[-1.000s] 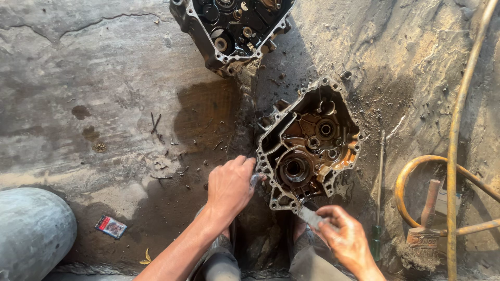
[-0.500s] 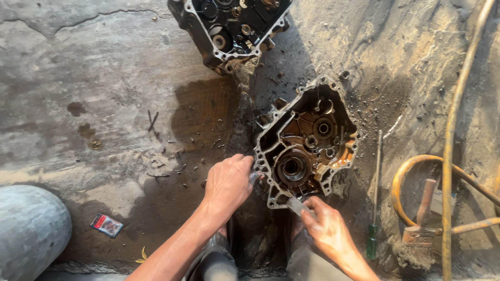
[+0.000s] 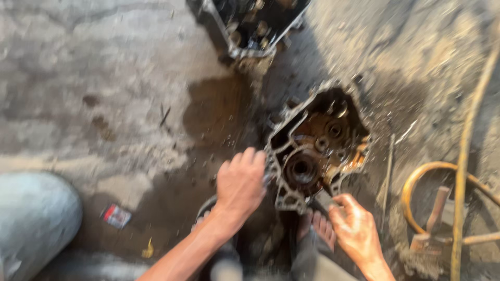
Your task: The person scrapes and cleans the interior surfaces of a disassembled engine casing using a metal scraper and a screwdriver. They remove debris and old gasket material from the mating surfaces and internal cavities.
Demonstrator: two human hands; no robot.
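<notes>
An oily engine casing half [image 3: 317, 145] lies open side up on the wet concrete floor, with gears and a bearing showing inside. My left hand [image 3: 239, 182] grips its left rim. My right hand [image 3: 354, 229] is closed around a small metal tool [image 3: 325, 200], whose tip rests at the casing's lower edge. The view is blurred, so the tool's shape is unclear. My bare toes [image 3: 317, 226] show just below the casing, between my two hands.
A second dark engine casing [image 3: 250, 26] lies at the top. Right of the open casing are a screwdriver [image 3: 388, 177], a yellow hose [image 3: 463, 156] and a wooden-handled tool [image 3: 432, 224]. A small red packet [image 3: 115, 216] and a jeans-clad knee [image 3: 31, 224] are at lower left.
My right hand has moved up and left, bringing the tool to the casing's lower edge. The left hand stays on the rim. The camera has shifted and the view has blurred.
</notes>
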